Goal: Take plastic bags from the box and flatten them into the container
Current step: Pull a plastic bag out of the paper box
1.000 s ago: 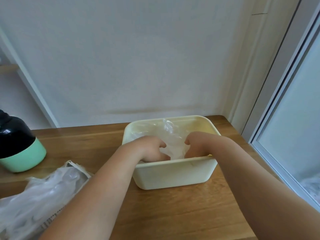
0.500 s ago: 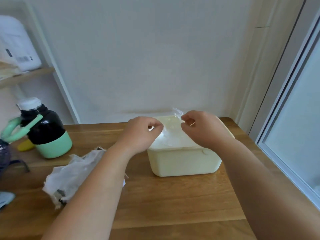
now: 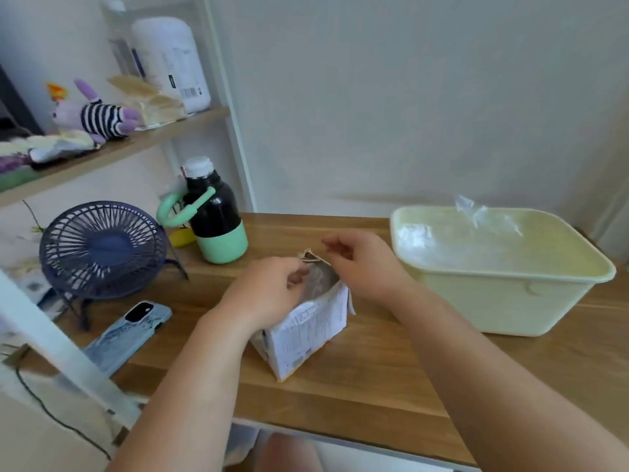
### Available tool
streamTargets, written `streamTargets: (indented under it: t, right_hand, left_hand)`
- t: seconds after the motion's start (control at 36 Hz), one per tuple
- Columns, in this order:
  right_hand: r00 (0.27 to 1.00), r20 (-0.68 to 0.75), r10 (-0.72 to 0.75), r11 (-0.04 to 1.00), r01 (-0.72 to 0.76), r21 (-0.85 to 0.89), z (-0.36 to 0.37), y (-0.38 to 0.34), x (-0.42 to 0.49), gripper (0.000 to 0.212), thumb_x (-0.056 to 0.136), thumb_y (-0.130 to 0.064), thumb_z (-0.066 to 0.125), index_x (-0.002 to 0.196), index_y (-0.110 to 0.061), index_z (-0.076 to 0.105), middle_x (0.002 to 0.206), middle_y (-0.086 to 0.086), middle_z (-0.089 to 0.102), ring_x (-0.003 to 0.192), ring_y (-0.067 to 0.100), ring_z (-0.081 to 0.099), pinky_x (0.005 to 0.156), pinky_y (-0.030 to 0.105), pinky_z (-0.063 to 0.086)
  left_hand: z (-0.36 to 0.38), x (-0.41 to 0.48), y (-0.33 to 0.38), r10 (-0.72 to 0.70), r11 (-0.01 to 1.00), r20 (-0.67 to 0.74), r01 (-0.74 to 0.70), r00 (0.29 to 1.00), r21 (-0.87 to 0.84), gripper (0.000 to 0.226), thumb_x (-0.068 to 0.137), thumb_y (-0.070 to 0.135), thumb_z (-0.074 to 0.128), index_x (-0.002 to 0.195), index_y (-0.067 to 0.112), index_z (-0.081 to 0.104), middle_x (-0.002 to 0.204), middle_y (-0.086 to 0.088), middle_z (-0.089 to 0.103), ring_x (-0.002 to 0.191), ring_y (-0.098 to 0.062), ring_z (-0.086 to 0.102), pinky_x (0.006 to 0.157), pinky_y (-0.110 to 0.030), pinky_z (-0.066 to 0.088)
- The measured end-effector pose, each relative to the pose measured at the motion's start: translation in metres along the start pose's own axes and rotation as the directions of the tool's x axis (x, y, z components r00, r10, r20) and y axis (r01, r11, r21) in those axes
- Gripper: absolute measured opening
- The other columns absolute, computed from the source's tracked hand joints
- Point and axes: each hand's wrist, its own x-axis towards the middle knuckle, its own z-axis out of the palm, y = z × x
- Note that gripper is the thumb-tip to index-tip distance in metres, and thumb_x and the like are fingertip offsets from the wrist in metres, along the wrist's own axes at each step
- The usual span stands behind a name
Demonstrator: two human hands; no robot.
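Observation:
A white printed cardboard box [image 3: 306, 332] stands on the wooden table, its top torn open and grey crumpled plastic bags [image 3: 321, 281] showing inside. My left hand [image 3: 269, 294] is at the opening, its curled fingers pinching the plastic there. Just right of the raised flap, my right hand [image 3: 360, 267] hovers over the box with loosely curled fingers and nothing seen in them. The pale yellow container [image 3: 510, 301] sits at the right, apart from both hands. Clear flattened bags [image 3: 452, 240] lie in it, and one corner sticks up.
A black and green bottle [image 3: 218, 223] stands behind the box on the left. Further left are a dark blue desk fan [image 3: 102, 250] and a phone [image 3: 129, 332] in a light blue case. A shelf [image 3: 112, 148] with toys and bottles hangs above. The table's front edge [image 3: 340, 434] is close below.
Both hands have left the container and moved left to the box. The view has swung left, bringing the box, fan, phone and shelf into sight.

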Motion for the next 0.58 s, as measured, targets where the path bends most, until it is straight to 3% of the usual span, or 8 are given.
streamTargets:
  t: [0.08, 0.17, 0.25, 0.42, 0.58]
  right_hand:
    - [0.995, 0.103, 0.009, 0.998, -0.003, -0.064, 0.012, 0.003, 0.001, 0.038, 0.089, -0.005, 0.048, 0.120, -0.021, 0.064, 0.116, -0.005, 0.066, 0.103, 0.012, 0.060, 0.087, 0.024, 0.047]
    - [0.993, 0.115, -0.012, 0.996, 0.022, -0.091, 0.015, 0.005, 0.001, 0.040, 0.090, -0.006, 0.051, 0.126, -0.021, 0.060, 0.120, -0.009, 0.063, 0.104, 0.004, 0.055, 0.081, 0.011, 0.037]
    - [0.992, 0.122, -0.026, 0.995, 0.037, -0.089, 0.016, 0.006, 0.002, 0.038, 0.090, -0.010, 0.055, 0.127, -0.020, 0.059, 0.118, -0.008, 0.063, 0.106, 0.006, 0.056, 0.085, 0.014, 0.041]
    - [0.993, 0.105, -0.048, 0.989, 0.062, -0.137, 0.018, 0.005, 0.000, 0.038, 0.088, -0.009, 0.056, 0.124, -0.020, 0.061, 0.113, -0.005, 0.066, 0.102, 0.012, 0.059, 0.085, 0.019, 0.045]
    - [0.992, 0.097, -0.081, 0.982, 0.096, -0.161, 0.020, 0.003, -0.002, 0.031, 0.088, -0.009, 0.055, 0.117, -0.017, 0.065, 0.107, 0.000, 0.068, 0.099, 0.017, 0.060, 0.086, 0.031, 0.047]
  left_hand:
    - [0.005, 0.001, -0.008, -0.042, 0.998, 0.002, 0.042, 0.999, 0.039, 0.029, 0.094, 0.023, 0.058, 0.122, 0.027, 0.062, 0.115, 0.010, 0.067, 0.101, -0.007, 0.061, 0.091, -0.031, 0.051]
    - [0.006, 0.004, -0.011, -0.046, 0.998, -0.125, 0.050, 0.991, 0.034, 0.026, 0.090, 0.031, 0.064, 0.116, 0.028, 0.059, 0.110, 0.012, 0.062, 0.096, -0.006, 0.057, 0.078, -0.024, 0.046]
    - [0.006, 0.006, -0.009, -0.041, 0.996, -0.200, 0.057, 0.979, 0.074, 0.031, 0.087, 0.037, 0.068, 0.113, 0.028, 0.054, 0.105, 0.014, 0.055, 0.093, -0.006, 0.053, 0.070, -0.021, 0.038]
    - [0.009, 0.003, -0.007, -0.048, 0.986, -0.184, 0.076, 0.982, 0.149, 0.022, 0.095, 0.023, 0.057, 0.116, 0.026, 0.061, 0.107, 0.010, 0.066, 0.094, -0.009, 0.059, 0.077, -0.027, 0.051]
    - [0.003, -0.001, -0.002, -0.046, 0.964, -0.118, 0.075, 0.992, 0.254, 0.033, 0.092, 0.041, 0.059, 0.122, 0.027, 0.056, 0.116, 0.007, 0.060, 0.104, -0.014, 0.056, 0.079, -0.031, 0.051]
